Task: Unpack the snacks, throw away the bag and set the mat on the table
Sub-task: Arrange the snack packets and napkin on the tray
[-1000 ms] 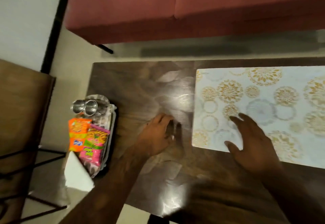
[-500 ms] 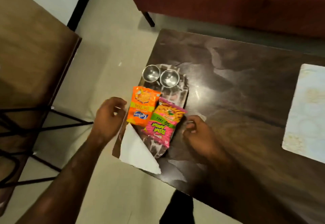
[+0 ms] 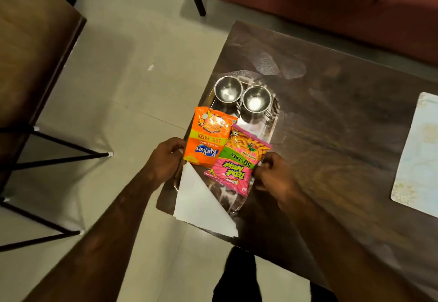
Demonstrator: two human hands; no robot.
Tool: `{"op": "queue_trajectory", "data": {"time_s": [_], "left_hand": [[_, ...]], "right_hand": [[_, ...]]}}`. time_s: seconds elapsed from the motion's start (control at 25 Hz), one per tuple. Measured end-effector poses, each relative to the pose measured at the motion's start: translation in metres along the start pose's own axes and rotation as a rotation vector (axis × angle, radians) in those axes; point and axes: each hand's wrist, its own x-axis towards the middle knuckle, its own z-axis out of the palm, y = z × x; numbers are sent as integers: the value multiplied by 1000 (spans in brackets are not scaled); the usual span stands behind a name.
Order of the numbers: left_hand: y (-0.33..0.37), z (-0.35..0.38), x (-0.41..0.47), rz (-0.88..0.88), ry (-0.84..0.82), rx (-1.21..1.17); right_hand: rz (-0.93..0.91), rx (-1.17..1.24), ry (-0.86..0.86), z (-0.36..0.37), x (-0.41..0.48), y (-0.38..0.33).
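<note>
I curl my left hand (image 3: 167, 157) and right hand (image 3: 272, 173) around opposite rims of the steel tray (image 3: 272, 121), seemingly to lift it level, with the snack packets (image 3: 227, 152) between them and the mat (image 3: 417, 155) well off to my right.
</note>
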Motion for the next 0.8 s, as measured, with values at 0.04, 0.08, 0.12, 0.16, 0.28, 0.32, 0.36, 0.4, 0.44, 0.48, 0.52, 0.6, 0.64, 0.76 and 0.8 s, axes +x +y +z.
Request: {"op": "queue_trajectory", "data": {"time_s": [0.04,0.08,0.12,0.16,0.28,0.32,0.36,0.4,0.44,0.48,0.52,0.6,0.64,0.76,0.8], "left_hand": [[-2,1,0,-5,-2,-44],[-5,2,1,-16,-2,-90],[-6,1,2,-32,-3,-129],[-7,1,4,-51,-8,-147],[-9,-1,14,-97,-64,-118],[-9,-2,18,-109,-86,-109],[-8,-3,22,-114,-107,-103],[-8,-3,25,-113,-125,-95],[-8,-3,27,-106,-136,-79],[-8,-1,28,-96,-137,-61],[-9,0,29,-83,-121,-50],[-13,5,29,-41,-57,-29],[-14,7,29,-15,-29,-15],[-19,7,28,21,0,1],[-21,5,27,23,-5,-2]], "right_hand": [[12,16,5,2,1,1],[19,31,7,4,2,1],[17,47,10,6,4,1],[11,59,13,8,6,1],[-8,77,16,12,15,0],[-5,78,11,13,17,0],[-6,80,13,14,19,2],[-14,75,24,15,21,4],[-32,63,39,15,23,7],[-51,49,53,14,25,9],[-67,41,57,12,26,12],[-78,34,59,6,25,16],[-78,38,65,2,23,18],[-49,94,98,-16,16,28],[-42,105,119,-24,13,33]]}}
